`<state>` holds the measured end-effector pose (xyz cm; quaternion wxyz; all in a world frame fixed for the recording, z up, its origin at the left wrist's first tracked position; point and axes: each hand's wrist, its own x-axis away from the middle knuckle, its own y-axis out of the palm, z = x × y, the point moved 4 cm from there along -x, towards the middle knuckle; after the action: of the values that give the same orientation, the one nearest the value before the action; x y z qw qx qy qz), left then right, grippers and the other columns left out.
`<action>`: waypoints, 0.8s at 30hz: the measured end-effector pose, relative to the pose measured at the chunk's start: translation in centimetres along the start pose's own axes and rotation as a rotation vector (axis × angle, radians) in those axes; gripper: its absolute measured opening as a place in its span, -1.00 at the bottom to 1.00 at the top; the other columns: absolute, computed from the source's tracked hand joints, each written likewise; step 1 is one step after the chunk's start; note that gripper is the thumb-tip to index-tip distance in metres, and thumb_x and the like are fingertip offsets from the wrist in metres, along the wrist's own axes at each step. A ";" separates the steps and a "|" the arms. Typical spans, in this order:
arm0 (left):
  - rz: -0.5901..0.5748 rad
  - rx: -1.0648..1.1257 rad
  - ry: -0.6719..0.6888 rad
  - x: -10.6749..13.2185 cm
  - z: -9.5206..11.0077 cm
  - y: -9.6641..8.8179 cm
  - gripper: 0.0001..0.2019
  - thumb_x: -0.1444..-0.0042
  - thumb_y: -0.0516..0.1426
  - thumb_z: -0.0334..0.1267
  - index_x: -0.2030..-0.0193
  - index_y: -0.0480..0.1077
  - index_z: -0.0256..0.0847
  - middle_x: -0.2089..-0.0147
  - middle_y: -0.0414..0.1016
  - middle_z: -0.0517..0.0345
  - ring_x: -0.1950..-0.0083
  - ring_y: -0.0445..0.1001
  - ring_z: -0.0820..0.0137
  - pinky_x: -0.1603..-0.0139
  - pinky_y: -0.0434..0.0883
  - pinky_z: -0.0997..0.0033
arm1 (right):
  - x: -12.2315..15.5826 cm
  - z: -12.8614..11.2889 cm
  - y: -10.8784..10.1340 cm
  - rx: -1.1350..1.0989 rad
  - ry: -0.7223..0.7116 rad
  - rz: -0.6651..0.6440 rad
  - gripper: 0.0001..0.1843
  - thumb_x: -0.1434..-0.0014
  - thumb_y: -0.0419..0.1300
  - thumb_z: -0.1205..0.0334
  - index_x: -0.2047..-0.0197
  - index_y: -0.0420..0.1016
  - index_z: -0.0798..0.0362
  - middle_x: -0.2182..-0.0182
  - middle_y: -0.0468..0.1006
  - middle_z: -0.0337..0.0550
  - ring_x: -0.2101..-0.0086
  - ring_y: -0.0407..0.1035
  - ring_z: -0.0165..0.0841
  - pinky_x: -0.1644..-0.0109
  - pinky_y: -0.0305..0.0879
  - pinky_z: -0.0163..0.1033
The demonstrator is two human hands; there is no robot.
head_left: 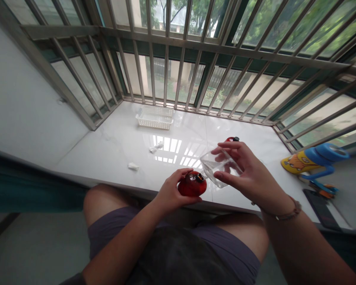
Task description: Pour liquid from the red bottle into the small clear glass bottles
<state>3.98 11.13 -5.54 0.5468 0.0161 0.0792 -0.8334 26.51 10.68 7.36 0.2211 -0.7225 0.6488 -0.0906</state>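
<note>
My left hand (170,190) is wrapped round a small round red glass bottle (192,184) with a dark open neck, held at the near edge of the white sill (112,150). My right hand (249,174) grips a clear plastic cup (219,167), tilted so its rim points at the bottle's neck and almost touches it. A second red object with a black top (231,139) sits on the sill just behind my right hand, mostly hidden.
A white plastic basket (155,117) stands at the back by the window bars (195,59). Two small white scraps (133,166) lie on the sill. At the right are a blue and yellow toy-like item (314,158) and a dark phone (322,209). My knees are below.
</note>
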 end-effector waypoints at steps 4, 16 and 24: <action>-0.006 0.001 -0.002 0.0 -0.2 0.0 -0.08 0.18 0.64 -0.15 -0.35 0.42 -0.01 -0.30 0.61 0.00 -0.24 0.63 0.06 -0.34 0.54 0.01 | -0.1 0.1 0.0 0.008 0.007 -0.024 -0.22 -0.13 0.59 -0.19 -0.29 0.39 -0.19 -0.20 0.63 0.04 -0.12 0.57 -0.02 -0.03 0.62 -0.04; -0.012 -0.009 -0.007 -0.2 -0.4 0.1 -0.07 0.19 0.65 -0.14 -0.35 0.42 -0.03 -0.29 0.61 0.00 -0.24 0.63 0.07 -0.32 0.54 0.05 | -0.1 0.4 0.0 0.032 0.017 -0.039 -0.21 -0.14 0.59 -0.19 -0.30 0.39 -0.21 -0.21 0.61 0.02 -0.13 0.56 -0.06 -0.16 0.59 -0.01; -0.011 -0.013 -0.014 -0.2 -0.5 0.2 -0.07 0.19 0.65 -0.12 -0.35 0.43 -0.02 -0.28 0.62 0.01 -0.24 0.62 0.06 -0.32 0.54 0.03 | -0.2 0.0 0.1 0.005 0.031 -0.047 -0.22 -0.14 0.60 -0.15 -0.28 0.39 -0.16 -0.20 0.60 0.06 -0.14 0.54 -0.02 -0.19 0.58 0.08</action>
<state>4.20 11.29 -6.04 0.5428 0.0061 0.0809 -0.8359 26.38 10.90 7.34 0.2108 -0.7355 0.6346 -0.1087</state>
